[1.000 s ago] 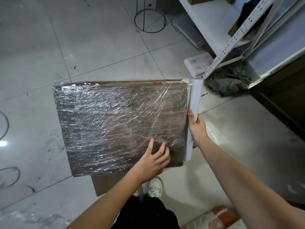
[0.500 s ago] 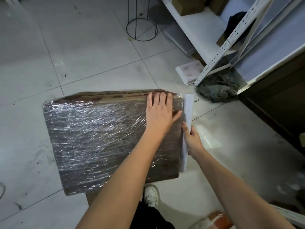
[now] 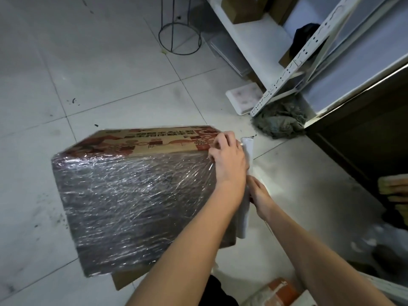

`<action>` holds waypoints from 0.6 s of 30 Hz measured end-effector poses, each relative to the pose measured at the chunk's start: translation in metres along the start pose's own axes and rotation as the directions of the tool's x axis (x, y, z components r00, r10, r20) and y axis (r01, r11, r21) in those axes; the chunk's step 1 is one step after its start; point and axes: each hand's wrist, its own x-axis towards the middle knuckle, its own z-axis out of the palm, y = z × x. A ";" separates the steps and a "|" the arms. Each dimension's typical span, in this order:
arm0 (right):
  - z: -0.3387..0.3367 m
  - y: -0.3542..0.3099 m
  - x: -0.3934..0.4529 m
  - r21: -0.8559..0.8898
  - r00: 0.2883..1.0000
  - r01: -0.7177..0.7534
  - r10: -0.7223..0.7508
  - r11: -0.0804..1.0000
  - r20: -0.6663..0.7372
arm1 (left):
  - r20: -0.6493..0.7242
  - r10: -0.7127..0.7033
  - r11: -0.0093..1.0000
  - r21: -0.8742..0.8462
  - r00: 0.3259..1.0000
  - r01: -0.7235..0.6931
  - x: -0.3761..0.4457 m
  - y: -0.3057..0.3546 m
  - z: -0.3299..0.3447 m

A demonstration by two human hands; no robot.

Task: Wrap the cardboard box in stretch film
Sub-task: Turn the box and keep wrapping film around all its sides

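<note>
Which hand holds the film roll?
The right hand, gripping the stretch film roll beside the box; the left hand rests on the cardboard box corner.

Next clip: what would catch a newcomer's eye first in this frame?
The big cardboard box at centre, its broad face glinting under stretch film while its printed far face looks bare. At its right edge the left hand presses the corner, and the right hand grips the film roll alongside.
</note>
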 end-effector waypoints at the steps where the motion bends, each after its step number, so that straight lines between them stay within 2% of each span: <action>1: -0.001 -0.002 0.001 -0.004 1.000 0.004 -0.004 1.000 0.019 | 0.010 -0.007 1.000 0.002 1.000 0.007 0.002 0.000 -0.001; 7: -0.008 -0.005 0.019 -0.025 0.987 -0.044 0.047 0.999 0.152 | 0.110 -0.089 0.977 -0.183 0.990 0.108 0.015 0.005 0.000; 14: -0.018 -0.015 0.044 -0.088 0.943 -0.124 0.145 0.988 0.300 | 0.158 -0.283 0.944 -0.126 0.946 0.304 0.032 0.030 0.008; 18: -0.030 -0.020 0.051 -0.020 0.900 -0.045 0.049 0.999 0.434 | 0.202 -0.425 0.875 -0.159 0.883 0.457 0.038 0.041 0.010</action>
